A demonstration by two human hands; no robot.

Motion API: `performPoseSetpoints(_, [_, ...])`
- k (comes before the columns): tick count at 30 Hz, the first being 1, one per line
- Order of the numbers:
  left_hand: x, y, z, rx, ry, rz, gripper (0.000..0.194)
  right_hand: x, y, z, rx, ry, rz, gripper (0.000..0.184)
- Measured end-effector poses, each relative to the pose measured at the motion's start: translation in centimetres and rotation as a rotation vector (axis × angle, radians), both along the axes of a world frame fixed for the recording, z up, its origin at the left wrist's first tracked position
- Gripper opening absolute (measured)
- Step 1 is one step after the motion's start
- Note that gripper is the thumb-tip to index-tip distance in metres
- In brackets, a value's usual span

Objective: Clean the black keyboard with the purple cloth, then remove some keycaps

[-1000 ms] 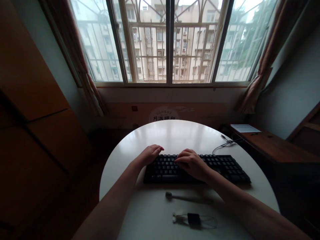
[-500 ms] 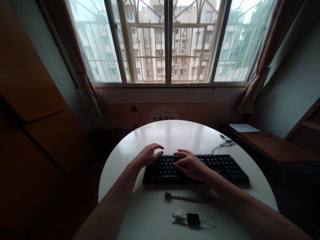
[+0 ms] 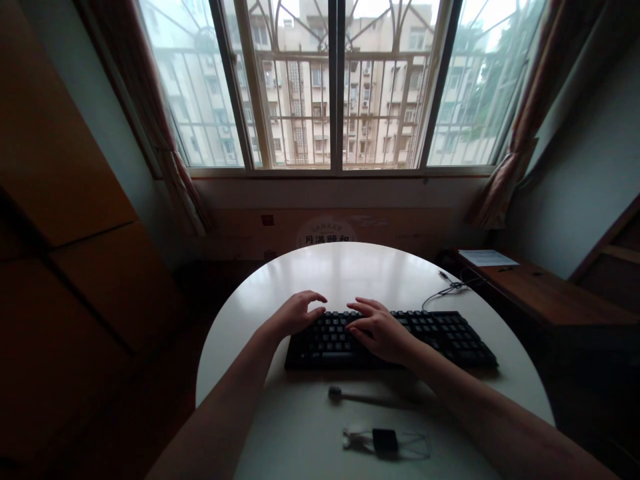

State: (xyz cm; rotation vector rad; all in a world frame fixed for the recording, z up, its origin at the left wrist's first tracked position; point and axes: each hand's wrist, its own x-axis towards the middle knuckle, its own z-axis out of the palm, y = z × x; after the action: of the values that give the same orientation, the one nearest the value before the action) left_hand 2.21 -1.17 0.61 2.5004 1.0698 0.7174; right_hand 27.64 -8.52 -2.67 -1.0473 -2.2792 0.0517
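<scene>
A black keyboard [image 3: 320, 353] lies across the white round table [image 3: 280, 427]. Over its back left corner is my left hand [image 3: 295, 313], open, with thumb and fingers curved apart and nothing visible between them. My right hand [image 3: 377, 328] rests over the middle keys, open, its fingers spread toward the left. Whether its fingertips press any key cannot be made out. The right hand and forearm hide part of the keys. In front of the keyboard lies a small brush [image 3: 336, 394] with a dark head, its handle reaching toward my right forearm. Nearer me is a wire keycap puller [image 3: 385, 440] with a black middle.
The keyboard's cable [image 3: 453, 287] lies loosely bundled at the table's back right. Beyond it, a wooden desk [image 3: 565, 293] holds a sheet of paper [image 3: 489, 258]. A long printed box [image 3: 390, 230] stands behind the table, below the window. A wooden cabinet [image 3: 65, 280] is at the left.
The right index finger has shifted slightly relative to the keys, and the view has tilted a little. Both hands otherwise keep nearly the same place over the keyboard.
</scene>
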Motion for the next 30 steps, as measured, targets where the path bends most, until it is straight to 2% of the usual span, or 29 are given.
performPoseSetpoints(10, [1.2,-0.9,-0.1,0.006,0.097,-0.134,0.031,0.0,-0.1,0.5,-0.032,0.006,0.009,0.018])
performPoseSetpoints(16, [1.0,-0.6,-0.2,0.006,0.092,-0.141,0.034,-0.2,-0.1,0.2,-0.011,-0.018,0.002,0.023])
performPoseSetpoints(21, [1.2,-0.8,-0.4,0.020,0.121,-0.149,0.034,0.0,-0.2,0.7,-0.017,-0.043,0.009,0.021])
performPoseSetpoints(30, [2.1,-1.0,-1.3,0.073,0.127,-0.101,0.038,0.1,0.1,0.4,-0.007,-0.035,0.012,0.022])
